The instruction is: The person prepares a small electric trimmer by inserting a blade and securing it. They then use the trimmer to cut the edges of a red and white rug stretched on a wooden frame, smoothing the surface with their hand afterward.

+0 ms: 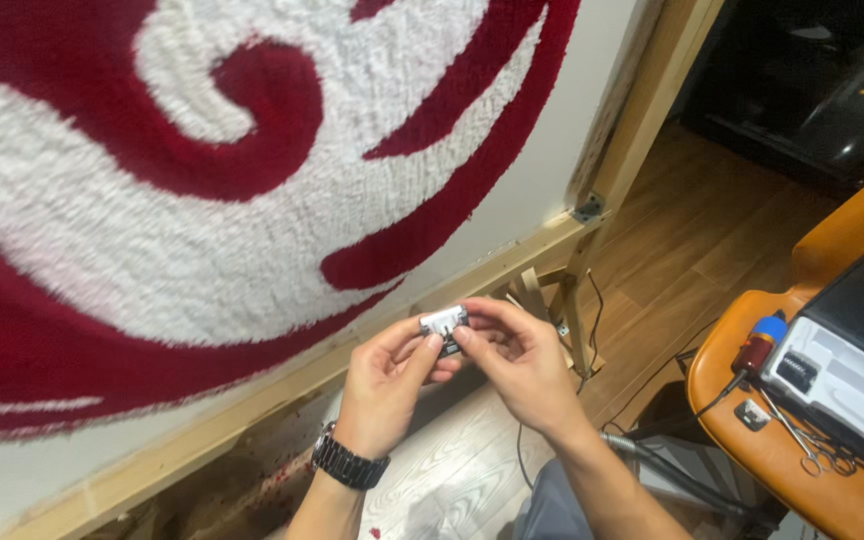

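Both hands meet in front of me, low in the head view. My left hand (388,375), with a dark wristwatch (349,463) on its wrist, and my right hand (517,355) pinch a small silver metal piece with a dark part under it (444,323) between thumbs and fingertips. Behind the hands stands a wooden frame (512,262) stretched with white cloth that carries a tufted red and white swirl rug (202,170).
An orange chair (752,450) at the right holds a grey and black case (852,350), a red and blue tool (758,343) with a cord, and scissors (814,452). The wood floor (692,240) has cables and red fluff under the frame. A corrugated hose (652,462) lies near my leg.
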